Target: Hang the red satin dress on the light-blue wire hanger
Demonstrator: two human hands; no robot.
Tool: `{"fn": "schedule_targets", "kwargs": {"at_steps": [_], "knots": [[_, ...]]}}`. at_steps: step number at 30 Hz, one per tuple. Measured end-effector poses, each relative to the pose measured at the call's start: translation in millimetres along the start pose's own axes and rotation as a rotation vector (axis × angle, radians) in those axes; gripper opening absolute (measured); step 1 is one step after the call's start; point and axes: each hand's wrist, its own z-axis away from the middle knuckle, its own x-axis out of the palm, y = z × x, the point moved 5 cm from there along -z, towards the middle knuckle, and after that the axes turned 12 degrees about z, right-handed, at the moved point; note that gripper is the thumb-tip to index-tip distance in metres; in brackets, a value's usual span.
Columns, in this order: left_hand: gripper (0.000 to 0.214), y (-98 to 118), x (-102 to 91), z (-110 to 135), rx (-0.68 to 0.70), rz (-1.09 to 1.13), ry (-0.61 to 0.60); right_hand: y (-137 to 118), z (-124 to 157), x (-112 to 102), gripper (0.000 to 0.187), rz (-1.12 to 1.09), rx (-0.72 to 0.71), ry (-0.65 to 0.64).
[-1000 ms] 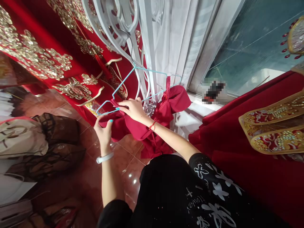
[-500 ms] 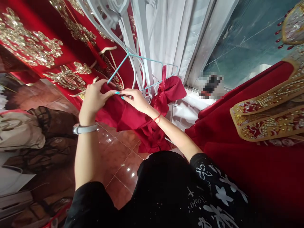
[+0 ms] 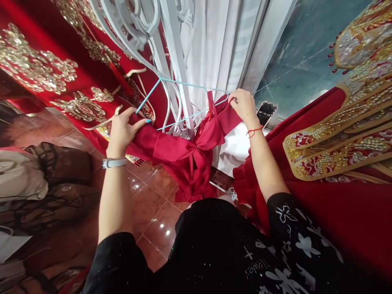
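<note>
A crimson dress [image 3: 180,149] with a bow-like gathered front hangs by a strap [image 3: 211,105] from a light blue wire hanger [image 3: 183,83]. My left hand [image 3: 121,130] is closed on the dress's top edge near the hanger's left corner, thumb lying along the cloth. At the other end of the top, my right hand [image 3: 244,107] pinches the fabric beside the hanger's right end. Between my hands the bodice is spread out, and its skirt falls toward the tiled floor. The right fingertips are partly hidden behind the hand.
A white scrolled metal rack [image 3: 176,53] stands ahead by a white curtain [image 3: 211,49]. Red garments with gold beading [image 3: 36,61] hang at left; another beaded garment [image 3: 333,155] is at right. A phone [image 3: 266,113] leans near the glass. Brown bags [image 3: 65,171] sit at lower left.
My right hand has moved right, from beside my left hand to the dress's right top end. The bodice is now stretched wider. My left hand stays at the left corner.
</note>
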Motion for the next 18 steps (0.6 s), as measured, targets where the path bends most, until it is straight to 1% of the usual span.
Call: {"fn": "schedule_targets", "kwargs": {"at_steps": [3, 5, 8, 10, 14, 18], "knots": [[0.034, 1.7, 2.1, -1.4, 0.031, 0.038, 0.014, -10.8, -19.1, -14.3, 0.034, -0.026, -0.076, 0.057], [0.032, 2.6, 2.3, -1.8, 0.030, 0.057, 0.016, -16.9, -27.3, -19.8, 0.034, -0.055, -0.150, 0.078], [0.033, 1.4, 1.6, -1.0, -0.003, 0.074, 0.014, -21.5, -32.6, -22.2, 0.033, -0.105, -0.239, 0.105], [0.035, -0.7, 1.0, 0.6, -0.024, 0.091, 0.014, -21.8, -32.7, -22.1, 0.031, -0.130, -0.266, 0.114], [0.034, -3.4, 0.9, 3.9, -0.053, 0.090, -0.008, -20.7, -32.1, -25.7, 0.029, -0.153, -0.287, 0.090], [0.027, 0.9, 0.0, 2.0, -0.005, 0.088, -0.074, -23.5, -40.1, -33.1, 0.027, -0.084, -0.373, 0.003]]}}
